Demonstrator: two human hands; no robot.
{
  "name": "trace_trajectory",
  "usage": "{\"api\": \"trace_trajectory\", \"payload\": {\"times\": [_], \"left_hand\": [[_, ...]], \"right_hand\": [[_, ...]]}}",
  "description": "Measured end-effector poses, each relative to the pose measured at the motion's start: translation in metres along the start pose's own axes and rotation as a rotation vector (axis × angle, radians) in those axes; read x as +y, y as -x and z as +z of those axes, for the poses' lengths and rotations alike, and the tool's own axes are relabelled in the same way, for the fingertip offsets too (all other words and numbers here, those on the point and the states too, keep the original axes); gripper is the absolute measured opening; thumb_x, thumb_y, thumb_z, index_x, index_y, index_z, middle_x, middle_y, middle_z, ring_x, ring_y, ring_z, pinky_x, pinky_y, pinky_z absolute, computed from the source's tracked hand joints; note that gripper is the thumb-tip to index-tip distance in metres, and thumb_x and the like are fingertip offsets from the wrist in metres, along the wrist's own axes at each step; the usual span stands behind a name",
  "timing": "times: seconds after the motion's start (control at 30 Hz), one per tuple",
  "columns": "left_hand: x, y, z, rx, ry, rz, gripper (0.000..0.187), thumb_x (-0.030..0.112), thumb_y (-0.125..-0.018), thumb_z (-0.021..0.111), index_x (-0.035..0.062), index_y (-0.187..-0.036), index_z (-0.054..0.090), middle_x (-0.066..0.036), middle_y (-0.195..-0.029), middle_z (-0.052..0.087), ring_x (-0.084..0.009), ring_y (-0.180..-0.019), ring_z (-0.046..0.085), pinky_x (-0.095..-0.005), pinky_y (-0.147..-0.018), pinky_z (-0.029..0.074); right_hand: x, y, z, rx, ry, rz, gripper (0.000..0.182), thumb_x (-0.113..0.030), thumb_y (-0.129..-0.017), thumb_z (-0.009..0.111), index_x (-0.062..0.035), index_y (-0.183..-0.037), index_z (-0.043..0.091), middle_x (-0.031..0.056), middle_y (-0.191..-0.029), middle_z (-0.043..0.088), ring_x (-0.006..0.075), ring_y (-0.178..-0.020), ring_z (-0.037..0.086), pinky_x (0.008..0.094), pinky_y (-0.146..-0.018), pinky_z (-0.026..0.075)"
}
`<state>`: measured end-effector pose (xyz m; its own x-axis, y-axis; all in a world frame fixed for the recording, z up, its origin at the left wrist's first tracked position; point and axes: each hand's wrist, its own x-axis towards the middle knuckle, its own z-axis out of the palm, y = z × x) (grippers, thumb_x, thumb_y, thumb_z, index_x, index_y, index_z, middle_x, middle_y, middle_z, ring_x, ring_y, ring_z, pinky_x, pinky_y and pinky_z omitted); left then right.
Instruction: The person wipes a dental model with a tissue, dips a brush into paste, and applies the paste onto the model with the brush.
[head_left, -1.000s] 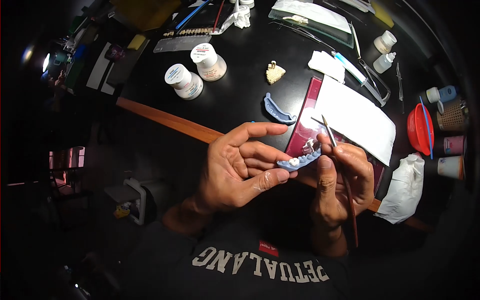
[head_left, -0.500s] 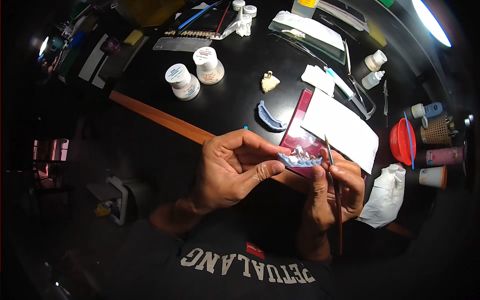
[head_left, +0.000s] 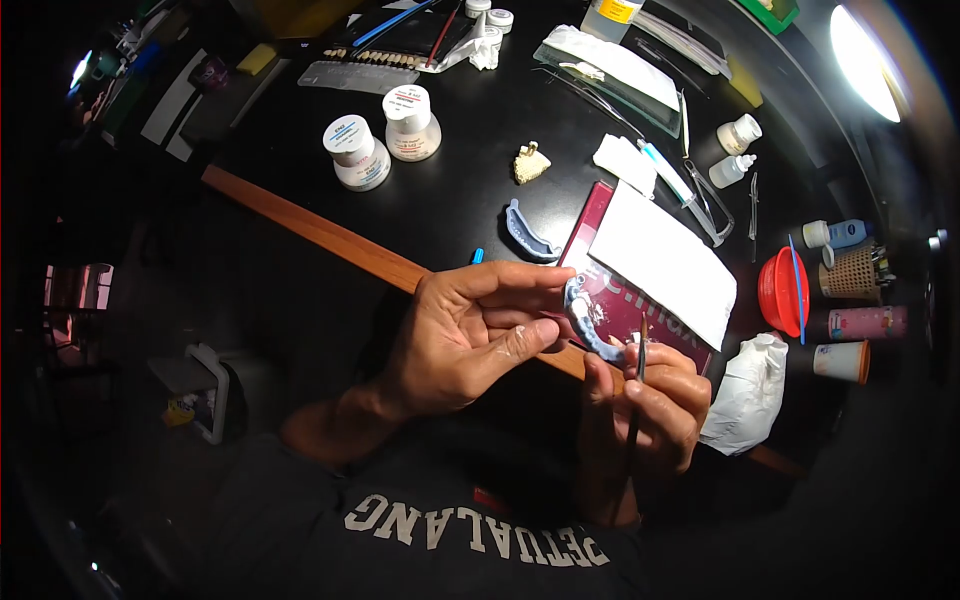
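Observation:
My left hand point(head_left: 475, 335) pinches one end of a curved blue-grey mold point(head_left: 582, 318) between thumb and forefinger. White material and tooth shapes show along its inner side. The mold's lower end meets the fingertips of my right hand point(head_left: 655, 400), whose fingers also hold a thin dark brush point(head_left: 634, 420), tip upward. Both hands are over the table's wooden edge, in front of a dark red case point(head_left: 635, 310). White folded paper point(head_left: 668, 262) lies on that case. A second blue-grey mold piece point(head_left: 530, 232) rests on the table behind my left hand.
Two white-capped jars point(head_left: 357, 155) point(head_left: 410, 125) stand at the back left. A small cream tooth model point(head_left: 530, 162) sits at the middle back. To the right are a syringe point(head_left: 670, 175), a red bowl point(head_left: 782, 292), a cup point(head_left: 841, 361) and crumpled white paper point(head_left: 748, 392).
The mold has turned from lying roughly level to a steeper slant, its inner side now more visible. My right hand has shifted left and down with the brush. The whole view has moved slightly.

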<state>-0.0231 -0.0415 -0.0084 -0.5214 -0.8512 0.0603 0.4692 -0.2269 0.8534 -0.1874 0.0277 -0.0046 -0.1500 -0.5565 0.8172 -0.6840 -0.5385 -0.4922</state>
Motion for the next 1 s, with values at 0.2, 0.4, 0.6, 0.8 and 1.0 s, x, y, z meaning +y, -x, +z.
{"api": "trace_trajectory", "payload": {"times": [0.2,0.4,0.6,0.8,1.0], "left_hand": [[0.007,0.0,-0.001,-0.084,-0.064,-0.091,0.056,-0.01,-0.085,0.067,-0.0053,-0.136,0.044,-0.021,-0.106,0.069,-0.022,-0.104,0.068,-0.0315,-0.088,0.058],[0.012,-0.002,-0.004,-0.121,-0.023,-0.161,0.054,-0.012,-0.084,0.066,-0.0069,-0.133,0.046,-0.021,-0.102,0.07,-0.0223,-0.098,0.07,-0.0309,-0.087,0.059],[0.015,-0.004,-0.007,-0.123,-0.059,-0.215,0.051,-0.012,-0.083,0.068,-0.0082,-0.131,0.05,-0.019,-0.098,0.071,-0.0219,-0.093,0.071,-0.0297,-0.085,0.059],[0.026,-0.005,-0.013,-0.152,0.068,-0.327,0.054,-0.002,-0.079,0.072,-0.0088,-0.129,0.054,-0.017,-0.094,0.071,-0.0211,-0.085,0.072,-0.0311,-0.08,0.059],[0.03,-0.005,-0.016,-0.204,0.197,-0.467,0.054,0.004,-0.079,0.072,-0.0097,-0.129,0.055,-0.018,-0.094,0.07,-0.0219,-0.08,0.072,-0.0313,-0.075,0.06]], "right_hand": [[-0.009,0.014,0.006,-0.011,-0.076,0.022,0.039,0.008,-0.068,0.085,-0.0068,-0.096,0.062,0.0076,-0.087,0.058,0.0244,-0.081,0.069,0.0314,-0.067,0.061],[-0.014,0.02,0.004,-0.082,-0.02,-0.017,0.037,0.002,-0.073,0.083,-0.0066,-0.094,0.055,0.0079,-0.087,0.054,0.0224,-0.076,0.066,0.0284,-0.061,0.057],[-0.021,0.017,-0.002,-0.093,-0.213,0.12,0.037,0.003,-0.071,0.084,-0.006,-0.097,0.059,0.0082,-0.087,0.057,0.025,-0.083,0.068,0.0325,-0.07,0.06],[-0.008,-0.004,-0.026,-0.16,-0.327,0.163,0.024,-0.002,-0.078,0.072,-0.0041,-0.098,0.058,0.0112,-0.08,0.058,0.0299,-0.088,0.062,0.0411,-0.079,0.055],[-0.005,-0.016,-0.022,-0.102,-0.588,0.377,0.018,0.003,-0.079,0.062,0.0023,-0.097,0.058,0.0162,-0.088,0.061,0.0334,-0.099,0.061,0.0425,-0.086,0.05]]}}
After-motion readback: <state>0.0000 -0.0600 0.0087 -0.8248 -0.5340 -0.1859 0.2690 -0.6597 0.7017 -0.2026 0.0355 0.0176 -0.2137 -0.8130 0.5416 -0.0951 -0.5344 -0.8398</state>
